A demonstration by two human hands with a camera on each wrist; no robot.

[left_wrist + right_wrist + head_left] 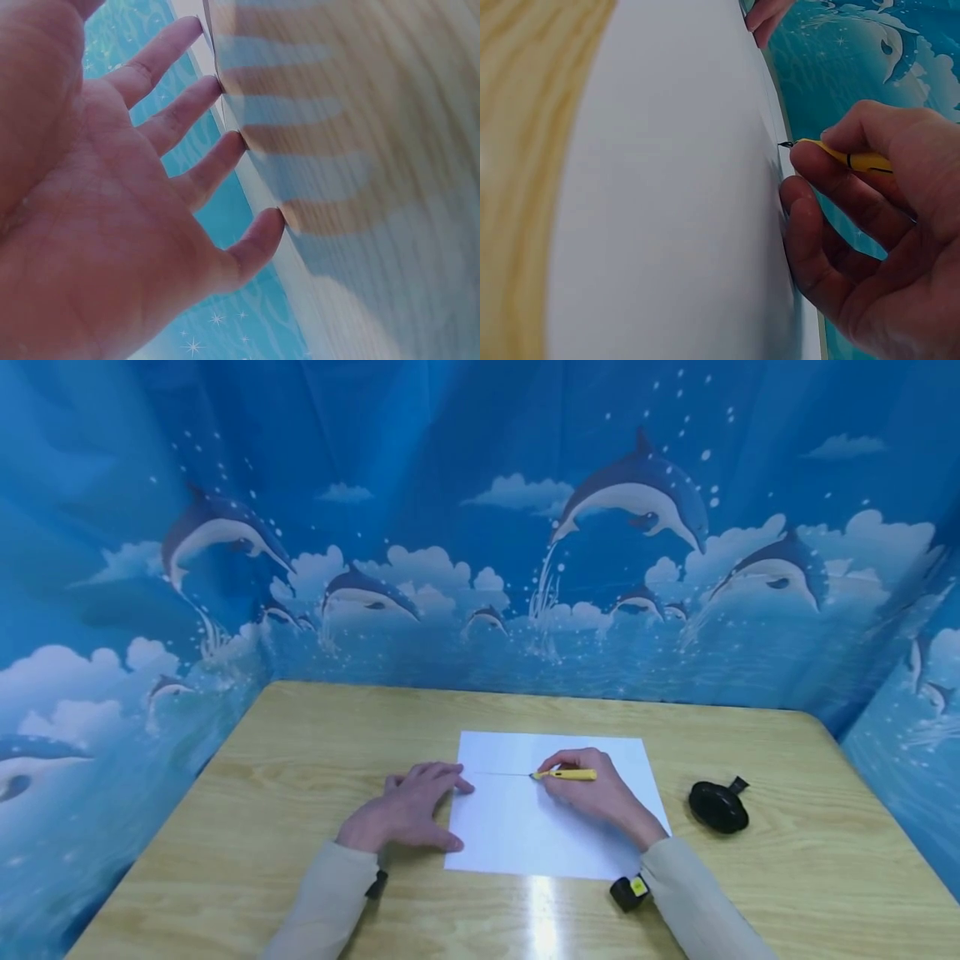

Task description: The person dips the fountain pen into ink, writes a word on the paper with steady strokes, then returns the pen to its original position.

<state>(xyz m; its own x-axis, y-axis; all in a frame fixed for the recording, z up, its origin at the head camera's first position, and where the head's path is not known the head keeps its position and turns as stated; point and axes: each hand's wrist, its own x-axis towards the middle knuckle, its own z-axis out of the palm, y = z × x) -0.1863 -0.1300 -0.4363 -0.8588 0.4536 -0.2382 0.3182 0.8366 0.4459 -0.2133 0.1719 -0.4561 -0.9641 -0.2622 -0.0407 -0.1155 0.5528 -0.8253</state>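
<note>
A white sheet of paper point(517, 835) lies on the wooden table, with a thin dark line drawn across its upper left part. My right hand point(588, 783) pinches a yellow fountain pen point(576, 774) between thumb and fingers. In the right wrist view the dark nib of the fountain pen point(866, 162) points at the sheet, and the lower fingers curl under it. My left hand point(412, 810) is spread at the sheet's left edge, with some fingertips over the paper. The left wrist view shows the left palm point(112, 225) raised, fingertips touching the surface.
To the right of the sheet, a black rounded object point(718, 807) with a small tab rests on the wooden table point(300, 735). Behind the table hangs a blue curtain point(450, 527) printed with dolphins and clouds.
</note>
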